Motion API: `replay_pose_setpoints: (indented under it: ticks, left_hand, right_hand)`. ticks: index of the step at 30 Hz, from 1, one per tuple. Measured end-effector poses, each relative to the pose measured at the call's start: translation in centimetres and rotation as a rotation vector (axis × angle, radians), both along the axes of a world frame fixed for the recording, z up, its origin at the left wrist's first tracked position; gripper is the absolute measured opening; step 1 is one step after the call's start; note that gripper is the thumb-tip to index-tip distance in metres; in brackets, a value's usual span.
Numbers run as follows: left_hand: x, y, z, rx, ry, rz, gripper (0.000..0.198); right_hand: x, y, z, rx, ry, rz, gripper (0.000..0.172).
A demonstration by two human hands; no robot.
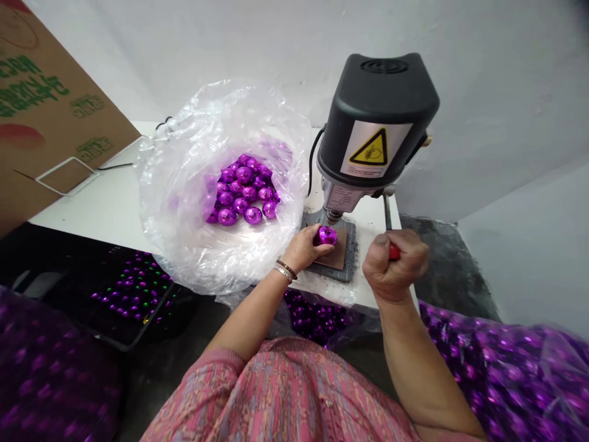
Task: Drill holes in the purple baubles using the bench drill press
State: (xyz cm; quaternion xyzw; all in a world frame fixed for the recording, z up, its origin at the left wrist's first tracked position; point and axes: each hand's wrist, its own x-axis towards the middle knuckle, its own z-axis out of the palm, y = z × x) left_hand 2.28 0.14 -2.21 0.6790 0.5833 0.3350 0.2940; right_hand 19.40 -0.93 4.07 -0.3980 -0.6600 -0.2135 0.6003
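Observation:
My left hand point(304, 247) pinches a shiny purple faceted ball point(326, 235) and holds it on the base plate point(348, 253) of a small black bench drill press point(377, 116), right under the chuck. My right hand point(396, 264) is closed in a fist round the drill's red-tipped lever handle point(394, 251), to the right of the machine. A thin bracelet sits on my left wrist.
A clear plastic bag point(184, 202) full of purple balls point(243, 187) stands left of the drill on a white table point(96, 202). A cardboard box point(41, 116) leans at far left. A black crate point(133, 294) of balls sits below; more bagged purple balls point(515, 374) lie at right.

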Motion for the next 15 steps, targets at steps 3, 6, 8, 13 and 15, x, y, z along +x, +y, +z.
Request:
replay_pose_setpoints:
  ticks: [3,6,8,13,15]
  left_hand:
    - [0.0,-0.1,0.2,-0.041,-0.026,0.011,0.041]
    - [0.0,-0.4,0.5,-0.088,-0.068,0.026,0.045]
    - [-0.3,-0.9,0.8,-0.081,-0.089,-0.009,0.048]
    - [-2.2,-3.7,1.9,0.017,-0.086,-0.236,0.061]
    - [-3.6,-4.7,2.9,0.036,-0.121,-0.293,0.053]
  right_hand:
    - [-0.4,0.0,1.8,0.003,0.083,-0.016,0.011]
    - [-0.6,0.2,5.1,-0.032,0.142,-0.032,0.016]
    - [-0.5,0.5,7.1,-0.122,0.186,-0.007,0.018]
    - [-0.4,0.8,8.6,-0.26,0.264,0.036,0.02]
    - [-0.4,0.9,8.3,-0.257,0.265,0.028,0.021]
